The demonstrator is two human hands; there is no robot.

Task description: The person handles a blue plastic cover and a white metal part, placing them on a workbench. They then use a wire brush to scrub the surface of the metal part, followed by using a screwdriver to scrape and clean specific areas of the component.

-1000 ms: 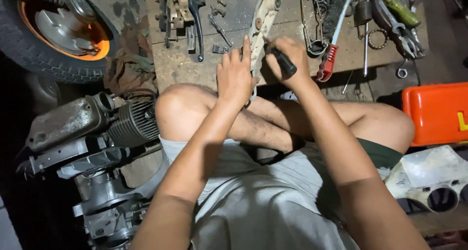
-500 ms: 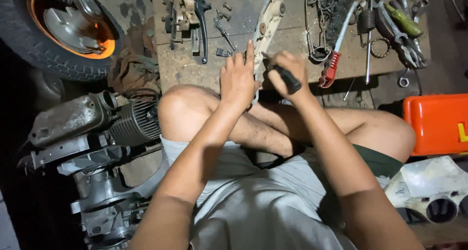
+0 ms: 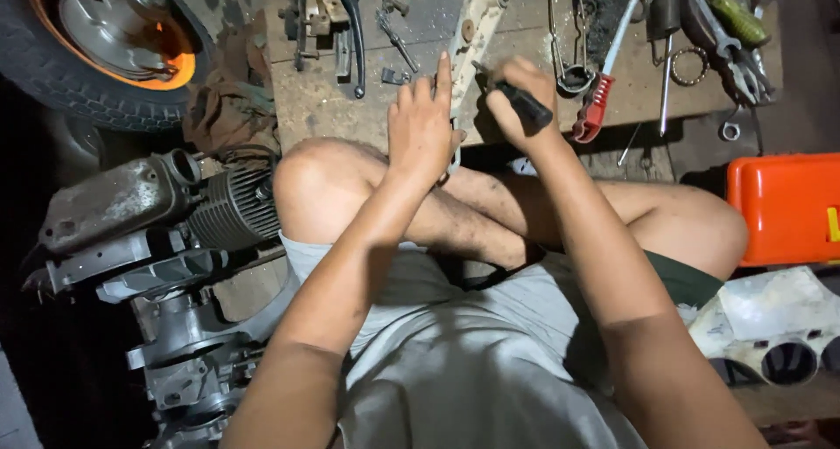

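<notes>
Left hand (image 3: 422,127): at 12 o'clock of the frame centre, palm down, index finger stretched straight, other fingers loosely curled; it presses on the lower end of a pale, cream-coloured metal lever part (image 3: 475,31) without closing around it.

Right hand (image 3: 518,106): just to the 3 o'clock side of the left hand, fist closed around a black-handled tool (image 3: 528,106); the tool's tip meets the lever part, but its exact kind cannot be told.

Lever part: lies lengthwise on the wooden board (image 3: 332,108), running from the hands toward 12 o'clock.

Board, 1 to 2 o'clock: red-handled tool (image 3: 595,109), green-handled screwdriver (image 3: 733,13), assorted wrenches and rings.

Board, 11 o'clock: black lever (image 3: 353,29) and small bolts.

10 o'clock: tyre on an orange wheel rim (image 3: 96,55); brown rag (image 3: 229,108) beside it.

8 to 9 o'clock: finned engine block (image 3: 175,230), near the bent knee.

3 o'clock: orange plastic container (image 3: 783,208).

4 o'clock: white housing with round openings (image 3: 774,326).
</notes>
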